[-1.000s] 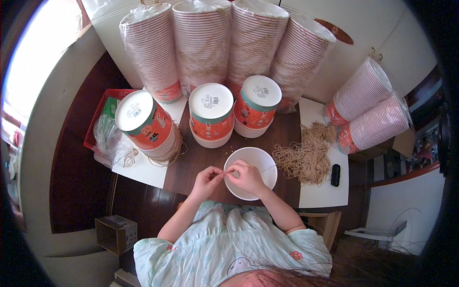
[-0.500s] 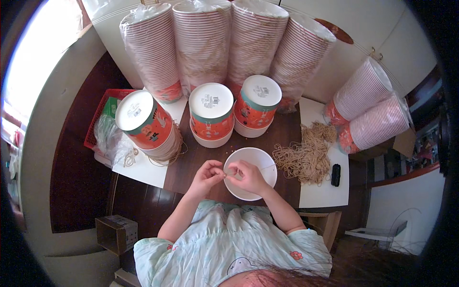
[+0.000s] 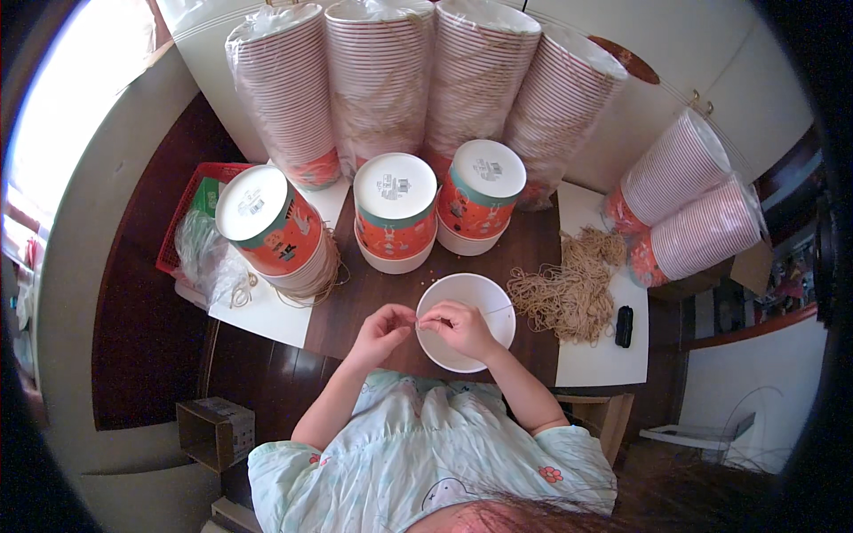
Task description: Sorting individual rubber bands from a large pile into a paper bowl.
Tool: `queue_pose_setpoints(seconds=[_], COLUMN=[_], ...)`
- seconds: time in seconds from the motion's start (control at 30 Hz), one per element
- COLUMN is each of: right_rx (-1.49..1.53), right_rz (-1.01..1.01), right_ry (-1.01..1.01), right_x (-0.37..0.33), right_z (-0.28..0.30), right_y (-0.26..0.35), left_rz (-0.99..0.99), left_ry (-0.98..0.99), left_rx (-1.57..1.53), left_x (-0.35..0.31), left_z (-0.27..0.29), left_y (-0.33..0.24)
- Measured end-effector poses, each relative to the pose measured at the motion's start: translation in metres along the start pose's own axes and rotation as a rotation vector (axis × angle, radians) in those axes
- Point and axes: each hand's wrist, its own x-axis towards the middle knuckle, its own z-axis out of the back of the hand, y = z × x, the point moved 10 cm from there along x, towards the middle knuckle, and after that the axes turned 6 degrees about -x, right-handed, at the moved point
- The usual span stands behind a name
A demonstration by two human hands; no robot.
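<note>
My two hands meet at the fingertips over the near left part of a white paper tub (image 3: 494, 336), whose open top faces up. My left hand (image 3: 385, 333) is closed in a pinch; what lies between its fingers is too small to make out. The thumb and fingers of my right hand (image 3: 459, 327) are pressed together beside it. A thin cord (image 3: 499, 310) crosses the tub from the right hand toward a tangled heap of tan cord (image 3: 569, 289) on the right. The part of the cord in the fingers is hidden.
Upturned orange-and-green paper tubs (image 3: 395, 213) stand beyond my hands; cord winds around the left stack (image 3: 306, 275). Tall plastic-wrapped tub stacks (image 3: 378, 89) line the back, with more (image 3: 697, 231) at right. A black object (image 3: 625, 326) lies right; a red basket (image 3: 169, 240) sits left.
My right hand's fingers have curled closer together and tilted downward at the left fingertips. The left hand stays almost in place.
</note>
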Motion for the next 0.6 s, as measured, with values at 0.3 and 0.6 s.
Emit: queue_pose_setpoints(seconds=[0.3, 0.6], right_rx=[0.056, 0.025], right_rz=[-0.137, -0.138], right_ry=[0.062, 0.111], right_x=[0.001, -0.001], right_z=[-0.003, -0.007], right_y=[-0.009, -0.012], left_rz=[-0.236, 0.110], left_ry=[0.005, -0.036], left_rx=[0.598, -0.102], left_x=[-0.003, -0.003], left_z=[-0.015, -0.001], left_y=[-0.022, 0.005])
